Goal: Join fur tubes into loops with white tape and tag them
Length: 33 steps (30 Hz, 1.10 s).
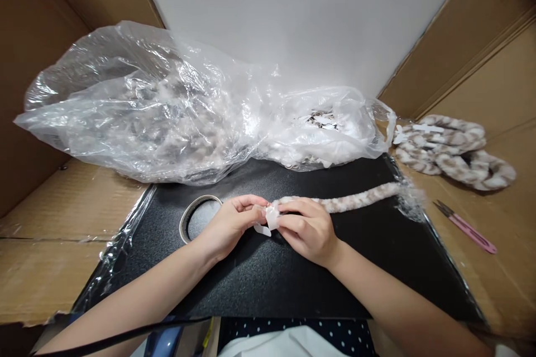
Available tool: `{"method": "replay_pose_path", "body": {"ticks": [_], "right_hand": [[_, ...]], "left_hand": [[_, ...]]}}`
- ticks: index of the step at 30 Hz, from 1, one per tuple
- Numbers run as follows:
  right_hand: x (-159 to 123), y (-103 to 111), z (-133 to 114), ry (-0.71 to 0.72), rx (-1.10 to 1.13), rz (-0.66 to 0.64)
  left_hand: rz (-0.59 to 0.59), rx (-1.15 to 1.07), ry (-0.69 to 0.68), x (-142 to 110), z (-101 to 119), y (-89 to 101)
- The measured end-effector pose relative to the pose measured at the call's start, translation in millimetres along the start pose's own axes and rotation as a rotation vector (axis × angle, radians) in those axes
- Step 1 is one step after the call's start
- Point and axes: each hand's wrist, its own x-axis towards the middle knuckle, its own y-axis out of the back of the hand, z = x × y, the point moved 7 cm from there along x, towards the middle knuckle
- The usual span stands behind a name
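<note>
A fluffy white-and-beige cord (360,196) lies across the black work surface (259,284), its left end between my hands. My right hand (313,231) is closed around that end. At the tip, a small white strip (272,216), which looks like tape or a label, shows between my fingers. My left hand (226,227) pinches at the strip's left side with thumb and forefinger. Just under my fingertips a loose flap of the strip hangs down. Beside my left hand, partly behind it, lies a roll of tape (184,220).
A large clear plastic bag (159,122) of fluffy material stretches along the back. Another bag (335,128) adjoins it. On cardboard at the right lie looped fluffy cords (456,148) with white strips, and pink-handled thread snips (467,227). Cardboard walls (494,67) enclose the sides.
</note>
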Motion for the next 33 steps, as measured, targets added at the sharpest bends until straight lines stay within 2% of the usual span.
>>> {"method": "replay_pose_path", "body": {"ticks": [4,10,12,15,16,18,20,22,24,25,27,29,33], "right_hand": [[0.0,-1.5,0.3,0.022,-0.012,-0.027],[-4.0,-6.6,5.1,-0.048,0.115,-0.091],[-2.8,-3.8,12.5,-0.156,0.226,-0.067],[0.4,3.2,36.2,-0.438,0.352,0.038],[1.2,2.2,44.9,-0.541,0.378,0.033],[0.4,-10.3,58.7,-0.75,0.482,-0.118],[-9.1,-31.0,62.0,-0.989,0.714,-0.39],[-23.6,-44.8,51.9,-1.214,0.973,-0.643],[-34.3,-47.9,39.3,-1.379,1.154,-0.777],[-37.5,-47.6,34.8,-1.433,1.207,-0.798],[-39.7,-46.9,31.9,-1.49,1.271,-0.738],[-38.3,-46.2,36.9,-1.496,1.273,-0.583],[-32.4,-41.2,52.9,-1.407,1.137,-0.278]], "left_hand": [[-0.05,0.038,-0.004,-0.6,-0.5,-1.3],[-0.072,0.103,-0.044,2.3,1.6,0.5],[-0.052,0.128,-0.078,2.5,4.8,1.6],[-0.053,0.215,-0.158,-0.6,11.3,-2.1],[-0.068,0.247,-0.19,-2.5,13.3,-5.0],[-0.104,0.314,-0.279,-7.7,18.5,-11.2],[-0.141,0.413,-0.411,-14.8,25.6,-17.4],[-0.18,0.551,-0.562,-23.3,32.5,-23.7],[-0.23,0.69,-0.7,-31.5,36.9,-30.1],[-0.255,0.746,-0.754,-34.7,37.9,-32.8],[-0.297,0.817,-0.815,-38.5,37.8,-36.3],[-0.315,0.849,-0.815,-38.3,35.7,-36.9],[-0.295,0.864,-0.831,-37.6,34.4,-35.8]]}}
